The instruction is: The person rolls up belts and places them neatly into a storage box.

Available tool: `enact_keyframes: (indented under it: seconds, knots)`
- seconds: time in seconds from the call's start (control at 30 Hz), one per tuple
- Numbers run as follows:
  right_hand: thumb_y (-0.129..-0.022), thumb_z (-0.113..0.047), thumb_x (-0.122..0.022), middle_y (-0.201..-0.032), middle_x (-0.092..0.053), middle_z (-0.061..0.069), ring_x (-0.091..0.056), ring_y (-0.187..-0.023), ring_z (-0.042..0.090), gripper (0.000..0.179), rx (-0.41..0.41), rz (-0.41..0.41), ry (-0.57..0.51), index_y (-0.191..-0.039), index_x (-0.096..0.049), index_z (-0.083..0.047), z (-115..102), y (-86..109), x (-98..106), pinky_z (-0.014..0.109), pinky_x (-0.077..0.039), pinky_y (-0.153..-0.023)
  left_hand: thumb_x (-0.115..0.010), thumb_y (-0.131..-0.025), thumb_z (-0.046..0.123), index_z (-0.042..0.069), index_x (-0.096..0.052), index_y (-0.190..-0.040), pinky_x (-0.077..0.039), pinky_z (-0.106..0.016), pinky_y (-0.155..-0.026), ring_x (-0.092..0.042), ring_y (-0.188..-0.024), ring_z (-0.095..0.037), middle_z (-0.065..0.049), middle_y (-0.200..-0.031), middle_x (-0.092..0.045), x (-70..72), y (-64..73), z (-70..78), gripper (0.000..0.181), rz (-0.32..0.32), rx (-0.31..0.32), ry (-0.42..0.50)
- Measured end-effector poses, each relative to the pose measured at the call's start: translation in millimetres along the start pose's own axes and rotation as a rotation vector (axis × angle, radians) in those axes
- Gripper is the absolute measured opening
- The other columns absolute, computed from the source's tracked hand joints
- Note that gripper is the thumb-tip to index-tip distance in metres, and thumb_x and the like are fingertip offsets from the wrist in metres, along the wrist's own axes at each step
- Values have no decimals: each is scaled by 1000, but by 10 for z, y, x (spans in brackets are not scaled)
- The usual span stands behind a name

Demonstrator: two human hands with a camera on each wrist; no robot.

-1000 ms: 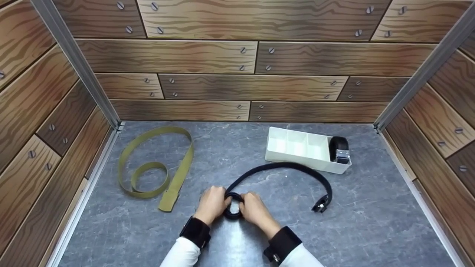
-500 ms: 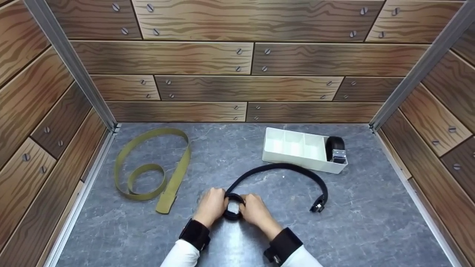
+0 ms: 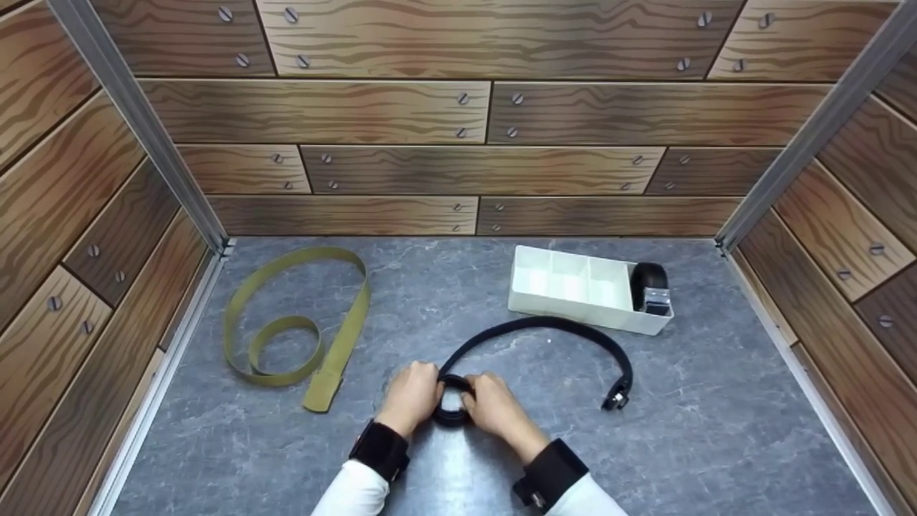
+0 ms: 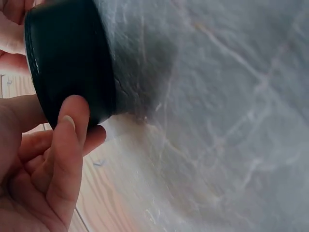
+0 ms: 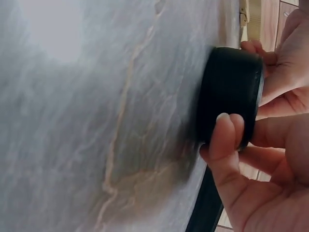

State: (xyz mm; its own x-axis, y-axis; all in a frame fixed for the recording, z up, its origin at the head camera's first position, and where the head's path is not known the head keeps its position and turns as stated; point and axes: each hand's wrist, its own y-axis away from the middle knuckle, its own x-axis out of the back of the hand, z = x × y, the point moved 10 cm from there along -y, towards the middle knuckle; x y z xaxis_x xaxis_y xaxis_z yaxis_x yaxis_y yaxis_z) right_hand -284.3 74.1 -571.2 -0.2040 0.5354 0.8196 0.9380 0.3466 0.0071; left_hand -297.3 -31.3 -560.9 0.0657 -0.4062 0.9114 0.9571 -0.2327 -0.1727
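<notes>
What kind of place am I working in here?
Probably a purpose-built work booth, not an ordinary room: brown wood-plank-patterned panels with printed-looking screw heads rise on three sides, straight grey metal corner posts join them, and a flat grey marbled surface lies between.

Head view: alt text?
Both hands hold the coiled part of a black belt on a gray surface, its buckle at right. An olive strap lies left; a white divided tray holding a black roll sits farther back, right.
</notes>
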Motion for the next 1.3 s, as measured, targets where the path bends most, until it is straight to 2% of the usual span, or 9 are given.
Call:
enact_keyframes:
  seconds: [0.13, 0.33, 0.57, 0.67, 0.87, 1.0, 1.13, 1.2, 1.3]
  knots:
    - [-90, -8, -64, -86, -65, 15, -62, -79, 28, 10, -80, -20, -30, -93, -68, 0, 59, 23, -22, 41, -52, -73, -74, -80, 14, 3, -64, -69, -51, -44, -56, -65, -62, -33, -14, -69, -65, 20, 3, 6, 18, 25, -2, -18]
    - [-87, -3, -61, -88, -62, 17, -62, -82, 31, 10, -73, 6, 16, -93, -67, 3, 39, 31, -26, 41, -52, -72, -75, -83, 17, 8, -65, -73, -51, -44, -59, -66, -67, -32, -12, -72, -67, 18, 9, -5, 17, 18, -14, 5]
    - [-87, -4, -63, -90, -61, 16, -63, -87, 32, 20, -48, 7, 72, -103, -66, 7, -3, 21, -19, 43, -53, -75, -74, -86, 23, 6, -67, -75, -51, -44, -57, -66, -66, -32, -11, -73, -67, 23, -12, -15, 22, 24, -1, 2]
    - [-86, -3, -63, -88, -60, 14, -62, -85, 31, 16, -35, 4, 94, -99, -66, 5, -14, 15, -20, 43, -53, -74, -74, -85, 23, 6, -66, -73, -50, -44, -55, -65, -64, -31, -10, -72, -66, 9, -23, -2, 22, 11, 1, -21]
    - [-83, 1, -63, -82, -58, 13, -62, -79, 31, 10, 67, 17, 142, -92, -66, 4, -91, -12, -19, 43, -53, -70, -77, -82, 24, 9, -63, -69, -49, -44, -52, -65, -63, -32, -11, -70, -67, 7, -30, 52, 25, 18, -41, -83]
    - [-87, 0, -61, -94, -61, 17, -64, -88, 33, 25, 72, -5, 111, -111, -67, 5, -58, -34, -22, 44, -54, -79, -77, -81, 21, 6, -65, -70, -50, -44, -52, -65, -62, -33, -12, -69, -66, 10, -29, 73, 21, 32, -69, -110]
    - [-92, -5, -62, -114, -61, 26, -60, -108, 41, 35, -7, -12, 27, -123, -61, 9, 47, -18, 0, 49, -48, -93, -76, -80, 18, 4, -66, -70, -51, -43, -54, -64, -61, -32, -12, -68, -65, 1, -12, 84, 20, 43, -84, -108]
    - [-92, -7, -63, -107, -64, 24, -62, -102, 39, 29, -46, -1, -6, -116, -64, 9, 86, 0, 12, 49, -49, -89, -76, -79, 16, 3, -66, -70, -51, -43, -55, -64, -61, -32, -12, -67, -65, -2, -5, 79, 19, 50, -79, -95]
    - [-91, -6, -63, -87, -65, 17, -66, -80, 32, 14, -72, 20, -39, -98, -67, 5, 101, 24, 24, 43, -53, -75, -77, -78, 14, 3, -65, -69, -51, -43, -55, -64, -61, -33, -13, -67, -65, 6, -2, 74, 18, 56, -64, -81]
